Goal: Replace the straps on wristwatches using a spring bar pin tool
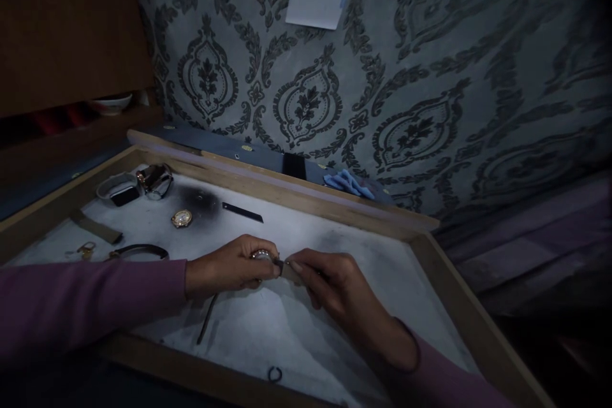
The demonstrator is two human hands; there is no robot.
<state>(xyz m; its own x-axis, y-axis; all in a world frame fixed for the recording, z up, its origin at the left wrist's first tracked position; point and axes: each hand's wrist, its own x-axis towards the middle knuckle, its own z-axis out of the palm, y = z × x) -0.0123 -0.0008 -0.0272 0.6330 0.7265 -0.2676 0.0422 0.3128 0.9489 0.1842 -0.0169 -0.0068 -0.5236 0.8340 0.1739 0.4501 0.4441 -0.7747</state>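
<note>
Above the middle of the white board, my left hand [232, 266] is closed on a round watch [262, 255] with a shiny, light rim. From the right, my right hand [337, 277] pinches a flat, greyish-brown strap piece [289, 272] at the watch's side. Whether the strap is joined to the watch cannot be made out. A thin dark strip [207, 319] extends below my left wrist. Behind my left forearm lies a curved dark strap [143, 250]. A loose gold-coloured watch head [182, 218] rests farther back.
A wooden frame [459, 293] edges the board. Toward the back left are a square-faced watch [125, 195], another watch [153, 180] and an olive strap piece [95, 227]. A dark blade [243, 211] lies behind my hands. Beyond the frame are a blue cloth [349, 183] and a black phone-like object [294, 166].
</note>
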